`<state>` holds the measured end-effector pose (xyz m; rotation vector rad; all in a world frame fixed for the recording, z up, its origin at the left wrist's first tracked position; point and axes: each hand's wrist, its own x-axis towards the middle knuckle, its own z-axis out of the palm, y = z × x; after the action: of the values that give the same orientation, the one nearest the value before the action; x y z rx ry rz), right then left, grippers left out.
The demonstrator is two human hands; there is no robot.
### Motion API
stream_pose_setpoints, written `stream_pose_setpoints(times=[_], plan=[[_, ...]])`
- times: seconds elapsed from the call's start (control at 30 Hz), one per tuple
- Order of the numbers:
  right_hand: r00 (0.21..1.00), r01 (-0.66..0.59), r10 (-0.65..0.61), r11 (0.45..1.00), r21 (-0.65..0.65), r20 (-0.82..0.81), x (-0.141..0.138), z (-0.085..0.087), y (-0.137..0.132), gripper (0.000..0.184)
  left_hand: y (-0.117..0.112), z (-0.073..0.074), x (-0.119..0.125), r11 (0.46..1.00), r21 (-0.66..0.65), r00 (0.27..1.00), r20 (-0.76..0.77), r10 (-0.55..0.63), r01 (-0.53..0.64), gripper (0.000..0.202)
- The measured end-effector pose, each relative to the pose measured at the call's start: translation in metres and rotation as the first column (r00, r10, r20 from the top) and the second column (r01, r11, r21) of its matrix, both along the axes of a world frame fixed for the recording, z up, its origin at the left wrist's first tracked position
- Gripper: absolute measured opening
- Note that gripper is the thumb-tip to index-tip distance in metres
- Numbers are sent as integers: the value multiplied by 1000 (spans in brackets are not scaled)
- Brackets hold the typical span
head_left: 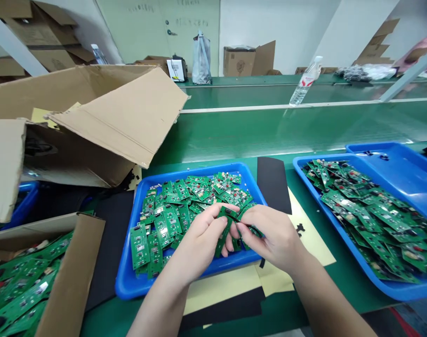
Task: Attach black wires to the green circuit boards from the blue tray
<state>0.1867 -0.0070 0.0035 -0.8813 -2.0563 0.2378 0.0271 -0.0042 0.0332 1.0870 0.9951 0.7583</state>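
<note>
In the head view, my left hand [206, 234] grips a green circuit board [223, 238] between thumb and fingers, above the near right part of a blue tray [124, 262]. My right hand [271, 231] is closed in a pinch on a thin black strip [255, 230] that reaches to the board's upper end. A small black part sits at that end of the board; whether the strip touches it I cannot tell. Beneath my hands, many loose green boards [171, 220] lie piled in the tray.
Right of me, another blue tray [339, 224] holds heaped circuit boards, with a further blue tray [402, 164] behind it. Black sheet [273, 182] and yellow paper [313, 234] lie between the trays. An open cardboard box [129, 117] stands left; a bottle [306, 82] stands on the back ledge.
</note>
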Motion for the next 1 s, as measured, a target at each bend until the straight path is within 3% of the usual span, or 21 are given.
stream_pose_setpoints(times=[1.0], plan=[[998,32,-31,999,-11,60,0,-1,0,19,-3,0,4,1000,11,999,-49,16,-16,29]])
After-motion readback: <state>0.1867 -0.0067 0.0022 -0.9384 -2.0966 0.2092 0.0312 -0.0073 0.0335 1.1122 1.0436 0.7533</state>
